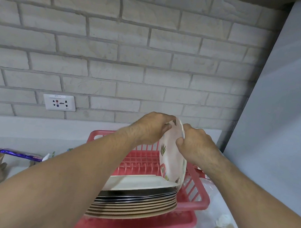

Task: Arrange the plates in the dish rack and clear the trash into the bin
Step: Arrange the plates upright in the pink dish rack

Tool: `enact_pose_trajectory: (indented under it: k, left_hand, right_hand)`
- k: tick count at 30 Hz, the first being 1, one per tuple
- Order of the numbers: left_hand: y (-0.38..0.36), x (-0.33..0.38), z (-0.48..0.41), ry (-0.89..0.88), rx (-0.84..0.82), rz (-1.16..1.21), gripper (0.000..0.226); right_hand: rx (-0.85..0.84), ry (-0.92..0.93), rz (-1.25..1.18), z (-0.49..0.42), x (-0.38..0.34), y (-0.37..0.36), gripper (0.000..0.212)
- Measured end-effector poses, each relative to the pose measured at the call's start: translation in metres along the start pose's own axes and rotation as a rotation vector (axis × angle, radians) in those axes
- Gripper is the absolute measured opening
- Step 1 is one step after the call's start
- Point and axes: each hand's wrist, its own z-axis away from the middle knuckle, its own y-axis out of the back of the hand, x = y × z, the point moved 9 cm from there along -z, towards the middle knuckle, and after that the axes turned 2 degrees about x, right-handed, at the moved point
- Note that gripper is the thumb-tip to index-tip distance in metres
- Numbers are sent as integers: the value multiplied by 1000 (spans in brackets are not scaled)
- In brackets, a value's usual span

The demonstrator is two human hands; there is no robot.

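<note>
Both hands, the left hand (149,127) and right hand (195,143), pinch a leaf plate (171,163) (standing up) in the red rack (199,196), above stacked plates (134,201).

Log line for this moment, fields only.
step: racking plate | left hand: grips leaf-print plate rim | right hand: grips same rim | plate: upright in red dish rack | plate stack: flat in rack

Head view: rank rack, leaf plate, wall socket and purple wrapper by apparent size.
1. rack, largest, though partly covered
2. leaf plate
3. socket and wrapper: too alike to rank; the wrapper is longer, the socket taller
</note>
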Motion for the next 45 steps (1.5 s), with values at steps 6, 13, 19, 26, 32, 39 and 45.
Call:
enact_pose_trajectory:
  k: [6, 13, 19, 26, 32, 39, 45]
  left_hand:
    - [9, -13, 10, 57, -17, -52, 40]
    - [13, -16, 19, 69, -9, -94, 38]
    - [8, -11, 24, 70, -67, -133, 39]
    - [5, -6, 34, 69, -116, -176, 42]
    - [8, -3, 45, 58, -128, -174, 39]
    - [7, -3, 64, 75, -194, -166, 40]
    - [12, -7, 78, 96, -204, -160, 40]
  right_hand:
    - [-27, 28, 39, -2, -4, 0, 27]
    - [-48, -8, 47, -2, -7, -1, 23]
    - [-22, -24, 87, 10, -10, 2, 18]
    - [-62, -59, 71, 27, -1, 13, 19]
    - [-53, -8, 95, 32, -2, 14, 23]
    - [-22, -5, 103, 34, -1, 18, 37]
    - [-3, -36, 138, 35, 4, 25, 40]
